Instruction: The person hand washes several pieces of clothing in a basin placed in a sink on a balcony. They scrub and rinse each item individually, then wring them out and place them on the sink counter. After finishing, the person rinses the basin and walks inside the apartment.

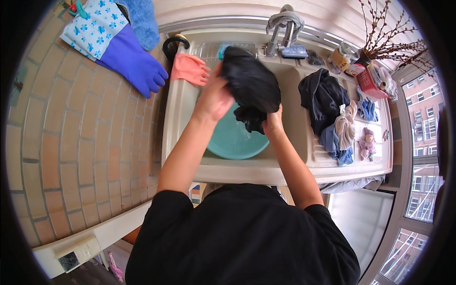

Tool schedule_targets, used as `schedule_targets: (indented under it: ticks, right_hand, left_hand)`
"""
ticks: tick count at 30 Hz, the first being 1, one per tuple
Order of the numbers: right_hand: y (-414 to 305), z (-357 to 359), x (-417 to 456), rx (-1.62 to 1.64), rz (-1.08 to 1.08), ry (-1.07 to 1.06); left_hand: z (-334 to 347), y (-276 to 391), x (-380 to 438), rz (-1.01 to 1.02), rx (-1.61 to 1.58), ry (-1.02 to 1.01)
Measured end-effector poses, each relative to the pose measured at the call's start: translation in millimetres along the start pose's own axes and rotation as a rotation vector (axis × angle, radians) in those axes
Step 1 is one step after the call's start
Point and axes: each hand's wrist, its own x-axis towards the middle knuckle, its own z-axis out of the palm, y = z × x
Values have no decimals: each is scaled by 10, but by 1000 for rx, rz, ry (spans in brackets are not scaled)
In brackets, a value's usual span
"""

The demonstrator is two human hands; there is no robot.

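My left hand [216, 96] and my right hand [273, 119] lift a bunched black cloth garment [251, 80] over the sink. The left is at the cloth's left side, its fingers partly blurred and partly behind the fabric; the right grips its lower right end. Beneath the cloth, a teal plastic basin [231, 148] holding water stands in the sink [295, 142]. Part of the garment hangs low over the water, which looks disturbed there. To the right, a dark garment [322, 99], a beige cloth [345, 126] and blue cloths [331, 140] lie on the ribbed drainboard.
A pink rubber glove [188, 69] drapes over the sink's left rim, near a wire rack [206, 50]. Behind the sink stand the faucet [279, 35] and a brush [294, 51]. A purple glove [131, 60] hangs at the brick wall. Jars [343, 55] and a red basket [372, 83] occupy the back right.
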Motion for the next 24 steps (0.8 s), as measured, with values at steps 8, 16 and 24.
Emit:
schedule_targets:
  ticks: [8, 16, 24]
  right_hand:
    - [32, 177, 50, 499, 164, -233]
    - [128, -112, -49, 61, -99, -391]
    - [-44, -911, -161, 228, 935, -354]
  left_hand:
    - [-828, -1081, -780, -498, -483, 206]
    - [-1018, -1063, -295, -93, -664, 295]
    - [-1283, -927, -274, -172, -442, 269]
